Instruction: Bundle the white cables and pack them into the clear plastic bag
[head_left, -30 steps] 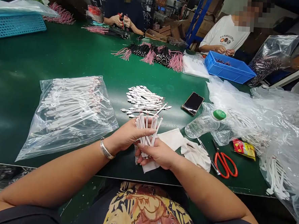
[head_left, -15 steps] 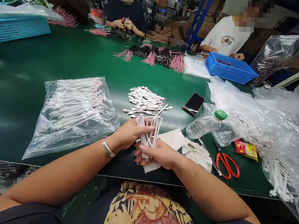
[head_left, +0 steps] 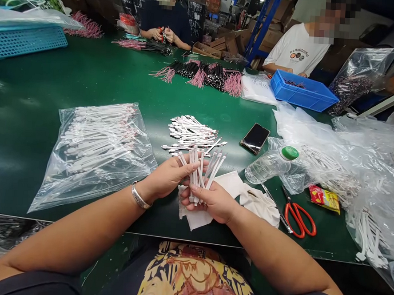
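Observation:
Between my two hands is a fanned bundle of short white cables with small connector ends. My left hand grips the bundle from the left, its thumb across the upper part. Lower down, my right hand holds the same cables, thumb in front and fingers behind. Just beyond the hands lies a loose pile of similar white cables. To the left, a clear plastic bag is filled with more of them. Off-white cloths lie under and right of my right hand.
Right of my hands are a phone, a clear bottle with a green cap, red-handled scissors, tweezers and plastic bags of cables. Across the green table sit two people, black-and-pink wire bundles and a blue bin.
The bundle has spread into a wider fan, its upper ends leaning right. Both hands have shifted slightly; my left hand has moved a little to the right.

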`<state>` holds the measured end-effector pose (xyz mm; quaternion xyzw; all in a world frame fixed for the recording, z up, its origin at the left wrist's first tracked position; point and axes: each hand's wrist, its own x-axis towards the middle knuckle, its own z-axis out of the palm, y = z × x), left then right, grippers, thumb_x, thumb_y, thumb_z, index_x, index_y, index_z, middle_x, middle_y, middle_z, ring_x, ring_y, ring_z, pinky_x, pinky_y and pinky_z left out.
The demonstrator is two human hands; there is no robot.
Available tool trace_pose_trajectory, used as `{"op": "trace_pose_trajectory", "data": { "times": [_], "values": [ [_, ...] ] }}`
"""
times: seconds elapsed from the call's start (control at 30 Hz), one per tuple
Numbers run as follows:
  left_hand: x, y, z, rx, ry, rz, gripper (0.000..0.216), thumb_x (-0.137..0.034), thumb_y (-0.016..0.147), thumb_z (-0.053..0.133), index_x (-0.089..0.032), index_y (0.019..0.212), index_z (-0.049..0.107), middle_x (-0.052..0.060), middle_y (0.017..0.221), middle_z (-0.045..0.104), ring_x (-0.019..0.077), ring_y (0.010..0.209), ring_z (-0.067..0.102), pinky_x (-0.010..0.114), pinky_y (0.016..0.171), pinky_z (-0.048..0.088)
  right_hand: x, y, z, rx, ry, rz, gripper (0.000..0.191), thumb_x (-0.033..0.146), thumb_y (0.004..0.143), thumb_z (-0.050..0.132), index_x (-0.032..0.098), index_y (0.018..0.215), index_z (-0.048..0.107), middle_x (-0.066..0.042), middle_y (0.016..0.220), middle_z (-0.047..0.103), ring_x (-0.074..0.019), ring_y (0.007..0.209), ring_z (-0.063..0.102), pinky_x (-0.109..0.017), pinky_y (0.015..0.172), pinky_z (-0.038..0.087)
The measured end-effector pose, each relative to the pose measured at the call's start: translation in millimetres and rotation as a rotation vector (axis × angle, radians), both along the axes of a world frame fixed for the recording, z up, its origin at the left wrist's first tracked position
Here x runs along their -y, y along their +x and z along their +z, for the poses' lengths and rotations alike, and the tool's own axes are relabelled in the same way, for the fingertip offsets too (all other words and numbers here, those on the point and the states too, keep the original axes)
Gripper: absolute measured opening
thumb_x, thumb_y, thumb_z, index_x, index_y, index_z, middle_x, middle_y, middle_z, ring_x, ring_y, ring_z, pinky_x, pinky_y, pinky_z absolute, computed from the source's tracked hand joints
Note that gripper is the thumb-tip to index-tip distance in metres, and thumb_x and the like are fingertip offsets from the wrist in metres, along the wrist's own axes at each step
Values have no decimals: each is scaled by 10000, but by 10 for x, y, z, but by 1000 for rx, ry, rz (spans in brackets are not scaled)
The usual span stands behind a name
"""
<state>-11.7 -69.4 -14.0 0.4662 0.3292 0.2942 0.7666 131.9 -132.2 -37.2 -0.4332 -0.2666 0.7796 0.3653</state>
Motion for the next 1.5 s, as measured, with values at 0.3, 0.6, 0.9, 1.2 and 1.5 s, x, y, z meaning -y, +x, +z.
{"op": "trace_pose_trajectory", "data": {
  "times": [0.3, 0.6, 0.9, 1.2, 1.5],
  "values": [
    [-23, 19, -36, 116, -50, -45, 353, -372, 847, 575, -174, 1136, 621, 85, 869, 695, 121, 577, 588, 198, 446, 416, -6, 6, -13, -23, 39, -65, 411, 402, 718, 733, 158, 1027, 610, -35, 786, 654, -131, 691, 642, -239, 594, 510],
    [-40, 24, 26, 138, -10, -15, 198, -234, 847, 559, -153, 981, 679, 56, 837, 683, 117, 672, 598, 251, 703, 482, -35, 24, 2, -26, 41, -116, 399, 402, 708, 736, 156, 990, 598, -28, 767, 649, -125, 668, 642, -217, 564, 506],
    [-35, 11, 11, 92, -1, 4, 231, -236, 825, 585, -154, 1020, 679, 56, 869, 668, 101, 653, 561, 216, 624, 459, -36, 43, 26, 35, 88, -9, 497, 471, 661, 749, 166, 1024, 599, -21, 773, 647, -125, 673, 623, -237, 579, 509],
    [3, -23, 25, 38, -92, -241, 519, -496, 832, 530, -187, 1248, 557, 70, 761, 678, 157, 499, 590, 274, 475, 472, -3, 24, -21, 10, 147, 119, 435, 498, 680, 726, 154, 909, 588, -9, 691, 627, -125, 606, 620, -221, 505, 502],
    [74, 34, 99, 32, -138, 30, 125, -217, 822, 607, -157, 908, 674, 90, 974, 702, 229, 950, 654, 360, 862, 511, 19, 54, 55, 82, 137, 288, 449, 526, 691, 698, 156, 927, 605, -45, 875, 647, -143, 738, 649, -251, 611, 538]
  ]
}}
